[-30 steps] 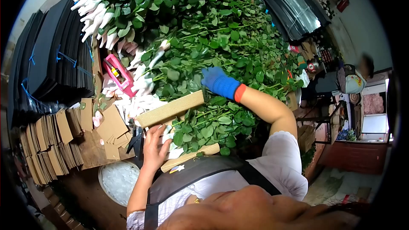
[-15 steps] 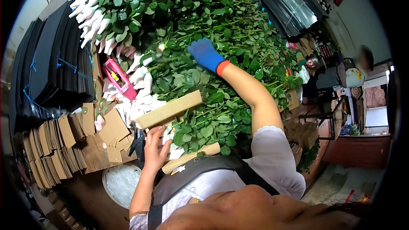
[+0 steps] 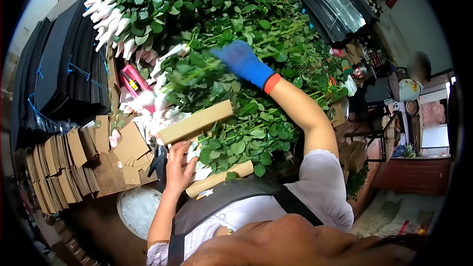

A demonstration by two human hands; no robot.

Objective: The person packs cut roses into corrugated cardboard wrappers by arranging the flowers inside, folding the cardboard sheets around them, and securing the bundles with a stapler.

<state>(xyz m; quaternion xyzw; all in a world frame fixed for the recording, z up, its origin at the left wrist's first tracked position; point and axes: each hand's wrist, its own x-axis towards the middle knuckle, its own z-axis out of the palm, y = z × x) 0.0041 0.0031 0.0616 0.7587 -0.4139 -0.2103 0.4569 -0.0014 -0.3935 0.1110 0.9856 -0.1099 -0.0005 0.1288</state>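
My right hand (image 3: 239,59), in a blue glove with an orange cuff, is over the pile of leafy stems (image 3: 212,10). Its fingers are closed on a stem with leaves, blurred by motion. A white-wrapped flower head (image 3: 178,50) lies left of it. My bare left hand (image 3: 180,167) rests with fingers spread at the near end of a corrugated cardboard wrap (image 3: 197,122), touching white-wrapped flowers (image 3: 197,166). Green leaves (image 3: 241,143) lie between this wrap's raised side and its near edge.
A pink tool (image 3: 133,86) lies at the left. Cardboard pieces (image 3: 64,167) stand in rows near black sheets (image 3: 61,64). Below the table edge is a white bucket (image 3: 140,212). Another person (image 3: 409,88) is at the far right.
My right hand moved up and left, then slightly back right, and now a blurred leafy stem moves with it. My left hand has stayed at the cardboard wrap.
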